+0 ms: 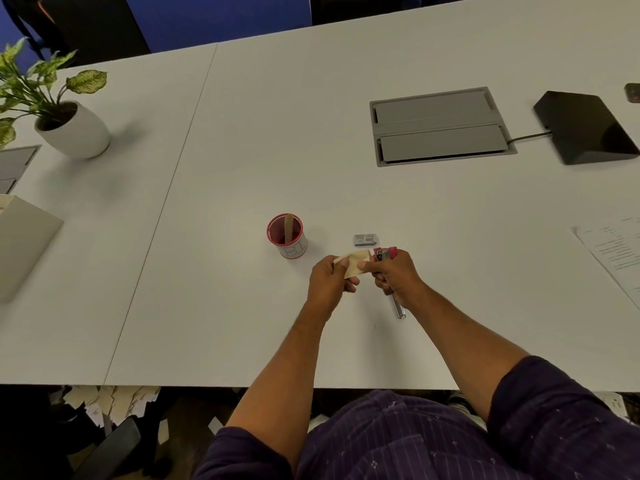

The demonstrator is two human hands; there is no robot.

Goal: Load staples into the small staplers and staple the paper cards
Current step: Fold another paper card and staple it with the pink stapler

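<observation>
My left hand (330, 280) grips a beige paper card (354, 263) just above the white table (242, 168). My right hand (394, 275) pinches the card's right edge with thumb and forefinger and also holds a small pink stapler (384, 253), whose head pokes up past my fingers. A small grey box of staples (365, 240) lies on the table just beyond the stapler. A slim silver metal piece (398, 308) lies on the table below my right hand, partly hidden by it.
A red-rimmed cup (287, 235) with a wooden stick in it stands left of the card. A potted plant (65, 119) sits far left, a grey cable hatch (440, 126) and a black device (585, 128) far right. Printed sheets (616, 251) lie at the right edge.
</observation>
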